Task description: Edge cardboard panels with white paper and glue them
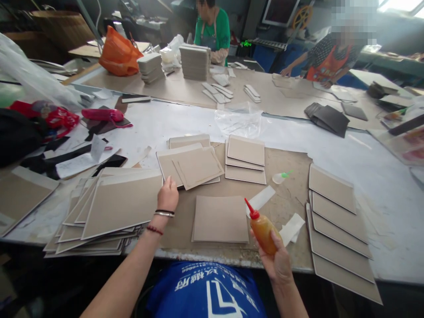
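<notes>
My left hand (pixel 168 195) is closed, pinching the near left corner of a beige cardboard panel (pixel 167 161) with a pale border. A smaller board (pixel 200 167) with a line of glue along its edges lies over that panel. In my right hand (pixel 276 260) is a squeeze glue bottle (pixel 264 232) of amber liquid, its red nozzle pointing up and left. Between my hands a short stack of plain boards (pixel 220 219) lies flat at the table's near edge. A large fanned pile of bordered panels (pixel 124 205) is left of my left hand.
Overlapping panels lie at the right (pixel 341 238) and ahead (pixel 246 150). A small green-tipped bottle (pixel 280 177) and paper strips (pixel 261 198) sit nearby. Across the table are board stacks (pixel 194 62), an orange bag (pixel 119 53) and two people, one in green (pixel 225 28), one in an orange apron (pixel 331 64).
</notes>
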`<state>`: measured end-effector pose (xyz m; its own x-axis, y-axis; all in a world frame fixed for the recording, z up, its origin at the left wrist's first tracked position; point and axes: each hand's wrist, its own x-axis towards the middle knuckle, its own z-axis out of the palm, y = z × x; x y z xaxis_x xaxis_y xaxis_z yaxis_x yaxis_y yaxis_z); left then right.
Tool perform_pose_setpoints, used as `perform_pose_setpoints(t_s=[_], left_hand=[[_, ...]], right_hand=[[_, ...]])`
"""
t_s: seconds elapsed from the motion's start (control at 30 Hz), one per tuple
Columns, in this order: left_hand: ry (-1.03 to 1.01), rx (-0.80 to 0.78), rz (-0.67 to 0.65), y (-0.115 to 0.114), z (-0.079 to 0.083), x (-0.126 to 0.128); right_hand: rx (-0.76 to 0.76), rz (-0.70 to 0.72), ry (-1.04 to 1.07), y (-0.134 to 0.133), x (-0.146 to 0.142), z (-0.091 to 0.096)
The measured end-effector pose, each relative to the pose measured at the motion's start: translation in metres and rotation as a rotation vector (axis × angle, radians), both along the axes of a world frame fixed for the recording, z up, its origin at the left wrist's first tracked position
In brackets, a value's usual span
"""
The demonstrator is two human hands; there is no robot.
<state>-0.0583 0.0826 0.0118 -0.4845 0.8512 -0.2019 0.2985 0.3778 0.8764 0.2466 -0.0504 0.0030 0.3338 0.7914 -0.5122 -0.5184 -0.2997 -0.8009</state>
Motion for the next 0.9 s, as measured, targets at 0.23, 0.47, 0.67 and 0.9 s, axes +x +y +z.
perform_pose_setpoints(t_s=[0.23, 0.47, 0.67, 0.9], left_hand=[[0.182, -0.267, -0.397, -0.101, -0.04, 0.028], [0.303, -0.343, -0.44, -0.117, -0.061, 0.042], [0.298, -0.37, -0.47, -0.117, -0.056, 0.042], [0.238, -0.226, -0.591, -0.131, -0.067, 0.03]], right_hand=[[-0.052, 0.156, -0.351, 0.012, -0.025, 0.003], [0.028, 0.411, -0.859, 0.043, -0.062, 0.005], [0.146, 0.45, -1.065, 0.061, -0.077, -0.007], [0.198, 0.485, -1.222, 0.066, -0.084, -0.011]])
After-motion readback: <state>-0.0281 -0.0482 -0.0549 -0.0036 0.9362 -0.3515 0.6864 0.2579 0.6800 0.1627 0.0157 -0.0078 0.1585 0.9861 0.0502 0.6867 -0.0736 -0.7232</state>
